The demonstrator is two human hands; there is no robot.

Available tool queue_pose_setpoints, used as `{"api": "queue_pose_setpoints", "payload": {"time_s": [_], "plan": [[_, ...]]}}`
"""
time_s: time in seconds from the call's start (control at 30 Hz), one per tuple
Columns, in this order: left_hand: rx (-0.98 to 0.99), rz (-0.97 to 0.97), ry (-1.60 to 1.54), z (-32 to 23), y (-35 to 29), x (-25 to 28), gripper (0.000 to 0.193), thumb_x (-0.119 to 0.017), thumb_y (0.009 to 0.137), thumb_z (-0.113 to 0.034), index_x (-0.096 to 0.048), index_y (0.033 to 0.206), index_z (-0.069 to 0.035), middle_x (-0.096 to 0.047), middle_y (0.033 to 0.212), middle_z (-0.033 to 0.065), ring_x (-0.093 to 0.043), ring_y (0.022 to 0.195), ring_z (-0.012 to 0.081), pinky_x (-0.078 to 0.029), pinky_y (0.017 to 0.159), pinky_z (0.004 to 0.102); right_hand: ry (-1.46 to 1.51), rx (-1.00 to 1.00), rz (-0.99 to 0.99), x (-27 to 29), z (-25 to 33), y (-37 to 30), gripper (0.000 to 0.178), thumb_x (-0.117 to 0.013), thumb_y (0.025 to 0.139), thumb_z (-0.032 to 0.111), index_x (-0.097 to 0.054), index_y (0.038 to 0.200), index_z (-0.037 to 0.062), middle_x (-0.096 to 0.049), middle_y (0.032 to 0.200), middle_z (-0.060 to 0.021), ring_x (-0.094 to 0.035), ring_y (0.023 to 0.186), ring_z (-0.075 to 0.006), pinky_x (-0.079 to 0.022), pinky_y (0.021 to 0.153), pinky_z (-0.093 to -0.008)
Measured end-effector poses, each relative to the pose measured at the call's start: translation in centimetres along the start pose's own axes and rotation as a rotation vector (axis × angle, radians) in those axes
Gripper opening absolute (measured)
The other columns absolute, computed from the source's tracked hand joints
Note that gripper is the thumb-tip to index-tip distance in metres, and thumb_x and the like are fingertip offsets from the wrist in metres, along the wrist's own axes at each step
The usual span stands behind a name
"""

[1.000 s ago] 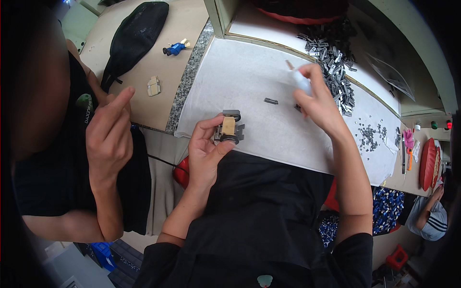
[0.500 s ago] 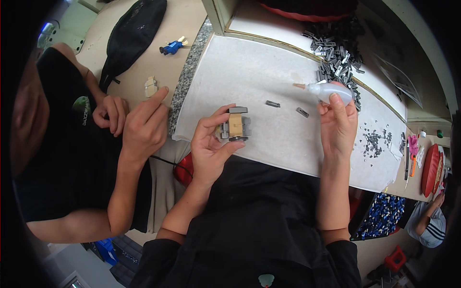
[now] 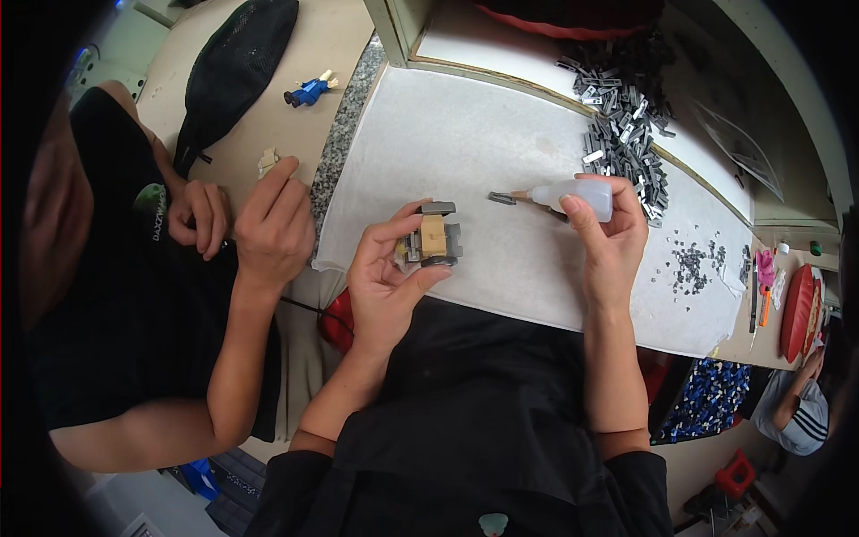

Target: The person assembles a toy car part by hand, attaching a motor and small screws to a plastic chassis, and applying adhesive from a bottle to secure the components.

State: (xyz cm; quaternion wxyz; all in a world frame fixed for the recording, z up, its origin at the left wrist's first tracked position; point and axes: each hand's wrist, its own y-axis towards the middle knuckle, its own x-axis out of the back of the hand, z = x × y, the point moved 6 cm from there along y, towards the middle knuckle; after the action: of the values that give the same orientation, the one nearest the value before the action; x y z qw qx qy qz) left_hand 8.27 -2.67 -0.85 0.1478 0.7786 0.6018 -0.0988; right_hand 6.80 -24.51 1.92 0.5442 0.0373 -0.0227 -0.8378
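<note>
Two hands are busy: the left hand (image 3: 386, 285) is clamped on a small grey-and-tan wound coil block (image 3: 432, 240), seemingly part-assembled. The right hand (image 3: 608, 234) grips a white plastic squeeze bottle (image 3: 573, 195), nozzle not yet at the block.

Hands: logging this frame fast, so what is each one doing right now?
Left hand: closed on a small grey and tan part.
Right hand: closed on a white squeeze bottle.

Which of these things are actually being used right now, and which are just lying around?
In use:
left hand holding small grey-and-tan part
right hand holding white squeeze bottle
small dark piece at its nozzle

Lying about:
heap of grey pieces
black pouch
blue toy figure
</note>
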Motion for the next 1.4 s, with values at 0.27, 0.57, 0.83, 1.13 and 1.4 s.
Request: {"api": "queue_pose_setpoints", "payload": {"time_s": [0.27, 0.57, 0.83, 1.13, 1.4], "plan": [[-0.001, 0.004, 0.003, -0.3, 0.1, -0.1, 0.047, -0.066, 0.069, 0.009, -0.044, 0.11, 0.002, -0.042, 0.126, 0.0207, -0.048, 0.111, 0.0204, -0.044, 0.09, 0.0282, 0.01, 0.004, 0.004, -0.4, 0.1, 0.1, 0.023, -0.069, 0.075, 0.006, -0.053, 0.091, -0.0003, -0.054, 0.083, -0.0028, -0.05, 0.074, -0.0078, -0.04, 0.067, -0.0201], [-0.015, 0.004, 0.009, -0.3, 0.0, 0.2, 0.048, -0.067, 0.068, 0.008, -0.045, 0.11, 0.0, -0.043, 0.126, 0.0195, -0.048, 0.111, 0.0198, -0.043, 0.09, 0.0274, -0.023, 0.046, 0.017, -0.6, 0.6, 0.0, 0.023, -0.069, 0.074, 0.006, -0.053, 0.089, -0.0002, -0.055, 0.083, -0.0032, -0.05, 0.075, -0.0081, -0.041, 0.067, -0.0203], [-0.001, 0.005, -0.001, -0.1, -0.1, 0.1, 0.048, -0.066, 0.069, 0.008, -0.045, 0.111, 0.0, -0.042, 0.126, 0.0191, -0.047, 0.112, 0.0201, -0.042, 0.091, 0.0287, -0.025, 0.023, 0.023, -0.5, 0.2, -0.1, 0.022, -0.07, 0.074, 0.006, -0.053, 0.088, -0.0002, -0.055, 0.082, -0.003, -0.05, 0.074, -0.0081, -0.041, 0.067, -0.0203], [0.005, 0.001, 0.002, -0.1, 0.0, 0.2, 0.048, -0.066, 0.069, 0.01, -0.045, 0.111, 0.0, -0.042, 0.126, 0.0189, -0.046, 0.113, 0.0201, -0.042, 0.092, 0.0293, -0.041, 0.025, 0.034, -0.5, 0.2, 0.1, 0.024, -0.07, 0.074, 0.006, -0.053, 0.09, -0.0003, -0.054, 0.082, -0.0026, -0.05, 0.074, -0.0081, -0.04, 0.067, -0.0203], [0.007, -0.008, -0.035, 0.1, -0.1, 0.3, 0.047, -0.065, 0.07, 0.01, -0.045, 0.111, 0.001, -0.043, 0.125, 0.0181, -0.048, 0.11, 0.0184, -0.042, 0.091, 0.0281, 0.089, -0.014, -0.012, 0.3, 0.2, 0.9, 0.026, -0.068, 0.073, 0.002, -0.05, 0.092, 0.0009, -0.054, 0.089, -0.0051, -0.051, 0.079, -0.0094, -0.041, 0.07, -0.0217]]}}
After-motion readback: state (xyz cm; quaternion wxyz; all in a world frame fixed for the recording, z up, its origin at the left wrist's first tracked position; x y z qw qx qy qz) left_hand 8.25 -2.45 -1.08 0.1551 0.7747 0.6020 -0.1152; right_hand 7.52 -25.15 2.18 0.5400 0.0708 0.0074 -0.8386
